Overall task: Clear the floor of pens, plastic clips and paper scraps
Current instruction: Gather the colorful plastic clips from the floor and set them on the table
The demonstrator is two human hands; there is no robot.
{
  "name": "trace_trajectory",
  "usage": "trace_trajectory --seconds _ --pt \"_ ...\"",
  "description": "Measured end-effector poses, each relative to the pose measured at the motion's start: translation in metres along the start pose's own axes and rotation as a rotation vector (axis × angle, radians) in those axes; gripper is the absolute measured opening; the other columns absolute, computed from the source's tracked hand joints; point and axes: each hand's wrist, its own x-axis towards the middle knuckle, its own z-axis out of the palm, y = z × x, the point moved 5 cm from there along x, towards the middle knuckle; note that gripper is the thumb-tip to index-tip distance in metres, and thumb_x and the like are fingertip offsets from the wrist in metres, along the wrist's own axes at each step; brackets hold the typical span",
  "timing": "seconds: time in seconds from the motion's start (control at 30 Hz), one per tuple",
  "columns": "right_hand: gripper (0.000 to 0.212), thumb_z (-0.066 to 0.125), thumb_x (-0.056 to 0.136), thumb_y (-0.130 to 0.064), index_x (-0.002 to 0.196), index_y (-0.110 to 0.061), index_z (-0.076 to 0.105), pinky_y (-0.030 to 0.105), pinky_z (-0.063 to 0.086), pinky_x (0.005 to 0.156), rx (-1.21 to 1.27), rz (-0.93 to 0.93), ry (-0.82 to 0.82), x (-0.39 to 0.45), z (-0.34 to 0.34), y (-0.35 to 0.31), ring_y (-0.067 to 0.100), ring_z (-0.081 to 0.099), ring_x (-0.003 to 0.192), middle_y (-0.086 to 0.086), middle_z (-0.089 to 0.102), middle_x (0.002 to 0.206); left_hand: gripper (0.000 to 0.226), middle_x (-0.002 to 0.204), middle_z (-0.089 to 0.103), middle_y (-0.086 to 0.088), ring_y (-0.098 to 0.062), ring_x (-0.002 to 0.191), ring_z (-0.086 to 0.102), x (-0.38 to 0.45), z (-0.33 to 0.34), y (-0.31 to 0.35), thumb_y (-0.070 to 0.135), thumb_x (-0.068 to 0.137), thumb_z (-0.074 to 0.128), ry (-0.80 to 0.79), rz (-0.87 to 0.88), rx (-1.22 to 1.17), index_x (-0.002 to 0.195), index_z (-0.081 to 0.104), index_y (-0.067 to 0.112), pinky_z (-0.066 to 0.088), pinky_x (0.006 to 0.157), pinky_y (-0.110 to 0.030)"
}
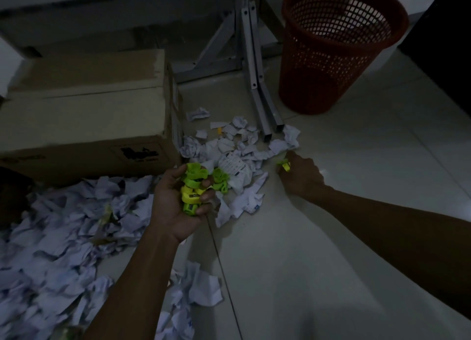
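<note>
1. Tiled floor (331,225), dimly lit.
2. Cardboard box (84,115) at the left edge.
3. Red mesh basket (331,59) near the far right corner.
4. Paper scraps (63,225) strewn along the box and toward the middle.
5. Left hand (175,204) curled round green plastic clips (193,186) (a whole fistful).
6. Right hand (300,176) pinches one clip (284,164) at floor level beside the scraps.

Mounting: head-worn, single wide-angle view.
Direction: forward and down onto the pale tiled floor (331,212).
Range: close, both forearms fill the lower frame.
Overlap: none, one view.
</note>
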Motion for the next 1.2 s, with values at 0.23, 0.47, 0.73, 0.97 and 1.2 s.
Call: trace_trajectory --seconds 0.23,0.47,0.73,0.97,1.2 --pt "0.021 0.063 0.092 -0.033 0.088 -0.015 0.054 0.017 0.029 0.037 0.917 0.227 -0.235 -0.008 -0.016 -0.012 0.017 0.048 0.048 0.009 0.053 0.067 0.041 0.069 0.055 -0.003 -0.016 0.049 0.047 0.016 0.017 0.001 0.034 0.044 0.091 -0.035 -0.095 0.072 0.072 0.069 0.012 0.037 0.038 -0.02" --pt "0.026 0.063 0.087 -0.044 0.086 -0.023 0.048 0.013 0.017 0.035 1.287 0.263 -0.56 -0.027 -0.027 -0.048 0.013 0.044 0.05 0.002 0.052 0.069 0.038 0.068 0.051 -0.002 -0.016 0.048 0.044 0.037 0.044 0.018 0.035 0.047 0.085 -0.067 -0.12 0.097 0.068 0.063 0.013 0.028 0.039 -0.018" --pt "0.038 0.066 0.073 -0.054 0.08 -0.018 0.054 0.014 0.019 0.033 1.394 0.273 -0.663 -0.04 -0.014 -0.085 0.016 0.048 0.046 0.002 0.056 0.072 0.048 0.069 0.052 -0.004 -0.017 0.049 0.044 0.018 0.046 0.059 0.033 0.043 0.09 -0.058 -0.125 0.138 0.076 0.063 0.011 0.036 0.038 -0.022" --pt "0.024 0.062 0.083 -0.039 0.089 -0.016 0.06 0.017 0.024 0.03 1.355 0.249 -0.687 -0.042 0.01 -0.103 0.017 0.048 0.046 0.003 0.055 0.068 0.041 0.067 0.053 -0.004 -0.017 0.046 0.046 0.007 0.033 0.077 0.035 0.056 0.077 0.007 -0.15 0.261 0.081 0.058 0.009 0.038 0.037 -0.019" --pt "0.032 0.063 0.081 -0.042 0.102 -0.018 0.065 0.017 0.026 0.032 1.287 0.234 -0.685 -0.035 0.03 -0.103 0.016 0.05 0.048 0.003 0.059 0.081 0.039 0.077 0.067 -0.012 -0.019 0.043 0.048 -0.001 -0.001 0.052 0.037 0.075 0.055 0.179 -0.185 0.228 0.092 0.066 0.004 0.036 0.036 -0.02"
